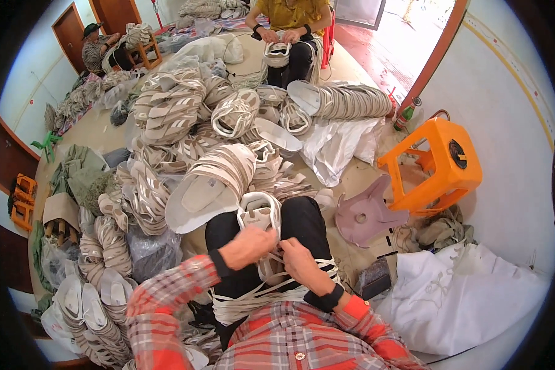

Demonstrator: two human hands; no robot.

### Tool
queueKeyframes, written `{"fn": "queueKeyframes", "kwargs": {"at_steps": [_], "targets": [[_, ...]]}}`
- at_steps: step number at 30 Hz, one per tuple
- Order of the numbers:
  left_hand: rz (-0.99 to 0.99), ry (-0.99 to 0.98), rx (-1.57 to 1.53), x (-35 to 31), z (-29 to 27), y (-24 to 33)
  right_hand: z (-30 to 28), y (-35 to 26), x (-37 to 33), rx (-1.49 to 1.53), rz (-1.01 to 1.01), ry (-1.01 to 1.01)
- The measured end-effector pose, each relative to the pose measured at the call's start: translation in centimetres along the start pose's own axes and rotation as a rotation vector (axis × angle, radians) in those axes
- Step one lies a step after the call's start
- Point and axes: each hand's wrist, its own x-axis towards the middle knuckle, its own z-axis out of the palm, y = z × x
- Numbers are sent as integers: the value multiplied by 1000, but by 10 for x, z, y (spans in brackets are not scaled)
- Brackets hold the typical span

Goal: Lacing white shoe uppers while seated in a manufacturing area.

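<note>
A white and beige shoe upper (260,213) lies between my knees, its collar pointing away from me. My left hand (248,248) is closed on its near part, with the fingertips partly hidden. Just right of it, my right hand (302,265) pinches a pale shoelace beside the upper. A bundle of loose white laces (243,306) hangs across my thighs, below both hands. Touching my left knee, a stack of nested shoe uppers (219,176) leans over.
Heaps of shoe uppers (169,108) cover the floor ahead and to the left. An orange stool (438,163) and a mauve plastic piece (367,213) stand right, near a white sack (468,296). Ahead sits a person in a yellow top (293,15), holding an upper; another person (95,52) sits far left.
</note>
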Motion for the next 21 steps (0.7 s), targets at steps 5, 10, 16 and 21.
{"fn": "queueKeyframes", "kwargs": {"at_steps": [5,10,16,21], "targets": [[-268,230,107,-49,-68,-35,-21,-21,-5,-498,-270,-38],[-747,-273,-1666,-83,-36,-26,-4,-17,3,-586,-204,-107],[-387,840,-2453,-111,-24,-6,-27,-23,23,-354,-101,-402],[109,1951,-1908,-415,-104,-186,-78,-56,23,-483,-348,-791]]}}
